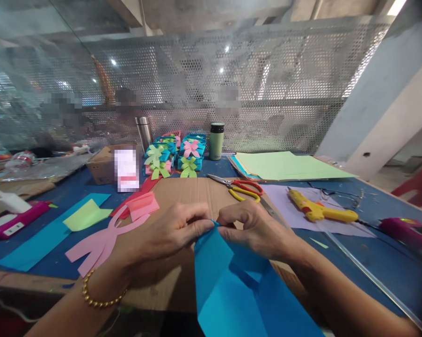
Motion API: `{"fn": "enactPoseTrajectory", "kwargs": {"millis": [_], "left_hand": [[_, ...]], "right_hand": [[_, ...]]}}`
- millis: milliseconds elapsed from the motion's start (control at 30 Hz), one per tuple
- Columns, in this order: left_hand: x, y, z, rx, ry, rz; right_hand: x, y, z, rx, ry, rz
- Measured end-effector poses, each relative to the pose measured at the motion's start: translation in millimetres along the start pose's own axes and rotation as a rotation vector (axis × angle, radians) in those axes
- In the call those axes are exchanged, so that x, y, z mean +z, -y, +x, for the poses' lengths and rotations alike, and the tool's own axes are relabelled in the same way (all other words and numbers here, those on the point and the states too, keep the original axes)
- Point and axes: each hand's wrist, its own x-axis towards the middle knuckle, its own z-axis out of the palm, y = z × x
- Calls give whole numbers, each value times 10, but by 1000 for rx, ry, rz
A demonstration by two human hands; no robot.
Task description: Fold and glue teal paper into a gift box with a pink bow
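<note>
A blue sheet of paper with fold creases hangs in front of me over the table's near edge. My left hand pinches its top corner between thumb and forefinger. Close beside it, my right hand grips the same edge, fingers curled. Both hands are above a brown cardboard sheet. Left of them lie pink paper strips, a light green paper piece and a long blue paper strip. Beyond my right hand are red-handled scissors and yellow-handled scissors.
A yellow glue gun rests on purple paper at right, near a clear glue stick. Behind stand paper-flower boxes, a green flask, a steel flask, a cardboard box and stacked coloured paper.
</note>
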Motion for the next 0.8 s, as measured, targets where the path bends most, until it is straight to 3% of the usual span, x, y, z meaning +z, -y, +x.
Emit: {"fn": "enactPoseTrajectory", "kwargs": {"millis": [233,533,800], "left_hand": [[23,-15,14,33,51,53],[-21,11,-9,-26,200,24],[-78,-4,5,3,101,12]], "right_hand": [[45,8,18,-2,69,-10],[78,110,18,42,147,21],[-89,87,-20,106,188,-6]]}}
